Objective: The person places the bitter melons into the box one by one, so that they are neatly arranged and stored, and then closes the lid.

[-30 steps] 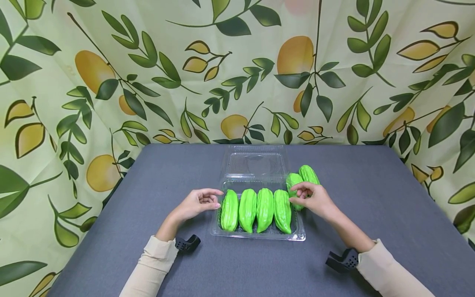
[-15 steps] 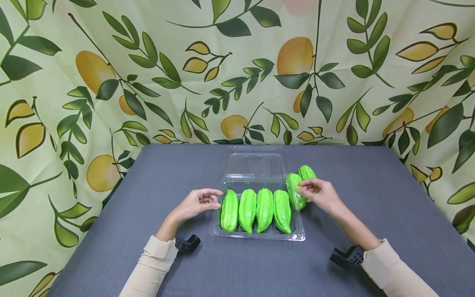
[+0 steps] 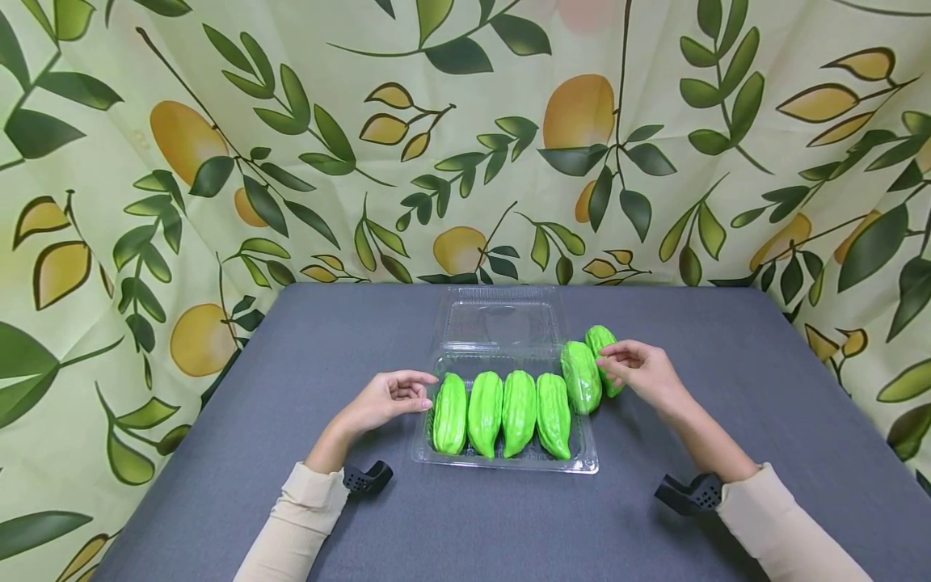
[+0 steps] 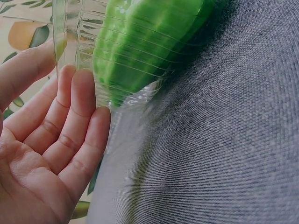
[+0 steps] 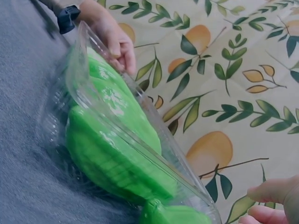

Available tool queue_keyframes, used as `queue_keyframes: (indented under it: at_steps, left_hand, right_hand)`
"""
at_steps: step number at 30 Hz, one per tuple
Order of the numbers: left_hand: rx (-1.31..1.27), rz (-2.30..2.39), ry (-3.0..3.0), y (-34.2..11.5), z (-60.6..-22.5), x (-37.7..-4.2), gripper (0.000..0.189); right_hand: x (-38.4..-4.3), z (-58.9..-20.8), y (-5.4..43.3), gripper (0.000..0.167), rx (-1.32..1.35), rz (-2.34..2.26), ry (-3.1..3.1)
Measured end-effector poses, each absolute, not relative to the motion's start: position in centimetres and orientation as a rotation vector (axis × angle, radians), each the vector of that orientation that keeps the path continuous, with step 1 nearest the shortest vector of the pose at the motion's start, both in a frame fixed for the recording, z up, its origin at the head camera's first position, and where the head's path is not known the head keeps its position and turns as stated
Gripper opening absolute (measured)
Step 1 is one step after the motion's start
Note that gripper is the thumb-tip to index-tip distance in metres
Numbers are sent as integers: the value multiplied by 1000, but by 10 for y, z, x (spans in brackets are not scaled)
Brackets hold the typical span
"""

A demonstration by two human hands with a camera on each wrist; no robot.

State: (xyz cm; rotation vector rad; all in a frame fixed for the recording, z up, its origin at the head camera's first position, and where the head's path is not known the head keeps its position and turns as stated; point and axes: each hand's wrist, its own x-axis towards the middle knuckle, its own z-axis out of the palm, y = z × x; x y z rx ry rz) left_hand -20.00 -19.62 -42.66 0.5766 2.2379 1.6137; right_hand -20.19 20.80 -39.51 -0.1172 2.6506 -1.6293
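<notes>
My left hand [image 3: 389,402] holds the left edge of a clear plastic clamshell container [image 3: 502,462], thumb over the rim and fingers against the ribbed wall in the left wrist view. Several bright green bitter melons [image 3: 486,414] lie side by side inside; one of them [image 4: 140,42] shows close through the wall. Another bitter melon [image 3: 580,377] lies along the container's right edge, and one more [image 3: 600,339] lies just beyond it, partly covered by my fingers. My right hand [image 3: 643,373] is at that last melon, fingers loosely bent, nothing seen between them in the right wrist view.
The container's lid [image 3: 502,319] lies folded back toward the rear of the grey table [image 3: 349,339]. A patterned cloth [image 3: 465,145] with fruit and leaves hangs behind. Each wrist wears a black camera mount [image 3: 367,478].
My right hand has drawn back to the right, off the melon by the container's edge, to the one beyond. That nearer melon now shows whole. My left hand has stayed in place.
</notes>
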Motion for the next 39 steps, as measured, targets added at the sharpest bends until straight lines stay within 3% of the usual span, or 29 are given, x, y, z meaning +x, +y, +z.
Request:
queue_keyframes:
  at_steps: [39]
  left_hand:
    - [574, 1617, 2226, -197, -427, -200, 44]
  right_hand:
    - [-235, -403, 230, 43, 144, -1564, 2739]
